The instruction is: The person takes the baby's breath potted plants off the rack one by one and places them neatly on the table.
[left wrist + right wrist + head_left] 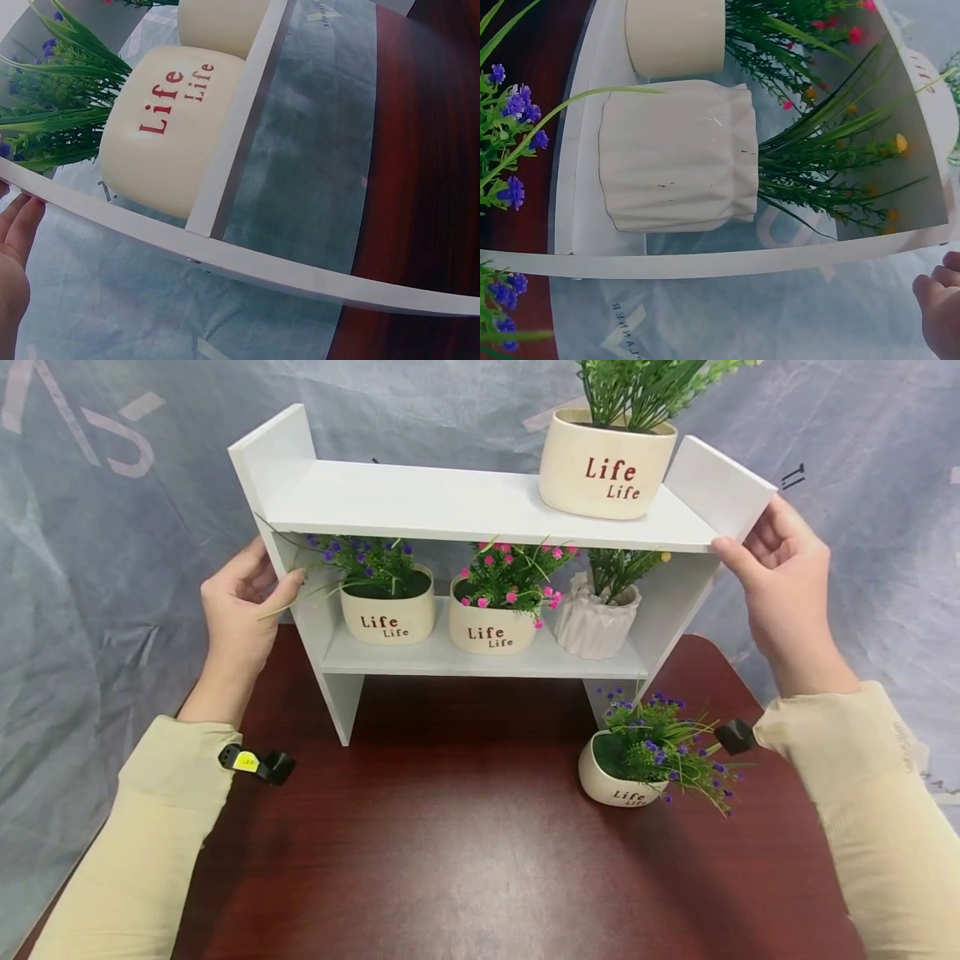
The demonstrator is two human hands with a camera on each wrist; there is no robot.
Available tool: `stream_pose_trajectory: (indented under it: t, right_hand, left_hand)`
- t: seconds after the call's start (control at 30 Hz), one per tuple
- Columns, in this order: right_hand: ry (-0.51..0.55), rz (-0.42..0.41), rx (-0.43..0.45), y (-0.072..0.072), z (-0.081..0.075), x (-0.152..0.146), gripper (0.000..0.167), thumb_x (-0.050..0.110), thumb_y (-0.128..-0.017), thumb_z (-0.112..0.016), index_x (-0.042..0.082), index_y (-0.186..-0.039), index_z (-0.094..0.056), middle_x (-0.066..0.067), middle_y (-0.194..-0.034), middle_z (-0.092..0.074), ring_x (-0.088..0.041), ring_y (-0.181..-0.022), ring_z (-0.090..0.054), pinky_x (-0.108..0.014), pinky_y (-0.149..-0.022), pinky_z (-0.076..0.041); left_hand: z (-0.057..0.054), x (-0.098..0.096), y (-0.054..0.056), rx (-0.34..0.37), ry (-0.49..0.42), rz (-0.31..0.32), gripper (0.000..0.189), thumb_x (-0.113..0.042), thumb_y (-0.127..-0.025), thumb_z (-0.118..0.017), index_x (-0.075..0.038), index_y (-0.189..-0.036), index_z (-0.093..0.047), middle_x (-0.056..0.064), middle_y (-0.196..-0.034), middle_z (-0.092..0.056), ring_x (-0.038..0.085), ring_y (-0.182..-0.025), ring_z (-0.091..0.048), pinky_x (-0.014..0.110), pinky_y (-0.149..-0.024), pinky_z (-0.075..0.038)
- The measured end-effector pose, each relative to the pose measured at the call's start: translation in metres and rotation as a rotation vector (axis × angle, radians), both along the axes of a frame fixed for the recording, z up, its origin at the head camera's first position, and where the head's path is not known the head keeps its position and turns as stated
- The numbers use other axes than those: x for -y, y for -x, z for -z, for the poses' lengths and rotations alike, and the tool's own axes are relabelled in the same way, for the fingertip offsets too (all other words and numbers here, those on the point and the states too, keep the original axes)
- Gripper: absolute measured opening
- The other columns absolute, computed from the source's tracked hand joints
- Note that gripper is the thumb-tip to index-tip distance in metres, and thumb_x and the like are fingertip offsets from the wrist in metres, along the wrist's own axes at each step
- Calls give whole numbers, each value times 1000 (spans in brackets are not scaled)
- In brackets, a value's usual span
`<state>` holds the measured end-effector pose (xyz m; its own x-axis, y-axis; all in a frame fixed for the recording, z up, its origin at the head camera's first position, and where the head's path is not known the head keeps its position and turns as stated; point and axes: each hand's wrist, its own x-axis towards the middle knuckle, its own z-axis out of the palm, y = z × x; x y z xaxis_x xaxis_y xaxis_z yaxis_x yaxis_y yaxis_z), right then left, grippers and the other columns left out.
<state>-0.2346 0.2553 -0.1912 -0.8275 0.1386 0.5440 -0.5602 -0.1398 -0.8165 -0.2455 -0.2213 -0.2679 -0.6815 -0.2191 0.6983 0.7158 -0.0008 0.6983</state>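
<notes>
The left hand pinches the left panel and the right hand the top right end of the white shelf standing on the bench with four potted plants, a fifth plant by its right leg.

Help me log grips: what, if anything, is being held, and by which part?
The shelf: the left hand grips its left panel, the right hand its right panel near the top.
</notes>
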Motion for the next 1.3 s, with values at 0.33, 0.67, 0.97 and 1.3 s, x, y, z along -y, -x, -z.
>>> stream_pose_trajectory:
  t: [0.33,0.67,0.97,1.3]
  right_hand:
    - [-8,58,-27,3,0,5,71,-15,-77,-70,4,-142,-47,-11,-143,-51,-18,-131,-50,-15,-99,-47]
    - [-37,71,-69,1,-3,5,78,-19,-76,-69,7,-144,-44,-10,-150,-44,-19,-138,-44,-22,-107,-41]
    - [-62,81,-98,1,-1,3,72,-16,-75,-72,6,-140,-49,-11,-147,-49,-21,-134,-48,-23,-106,-43]
    - [-65,75,-114,2,0,4,70,-14,-75,-73,5,-138,-51,-12,-146,-49,-22,-132,-50,-23,-105,-45]
  left_hand:
    - [0,0,0,-1,15,-16,45,6,-83,-68,-5,-127,-63,5,-123,-68,7,-102,-70,14,-82,-54]
    - [-2,1,-2,14,15,-22,46,5,-82,-69,-6,-127,-64,4,-123,-68,7,-102,-70,14,-82,-54]
    - [-7,0,-6,-16,19,-1,55,7,-81,-69,-8,-133,-59,9,-130,-64,12,-109,-67,15,-82,-55]
    - [-21,0,-11,-98,14,-29,61,6,-78,-69,-8,-136,-55,13,-136,-59,22,-117,-63,18,-84,-56]
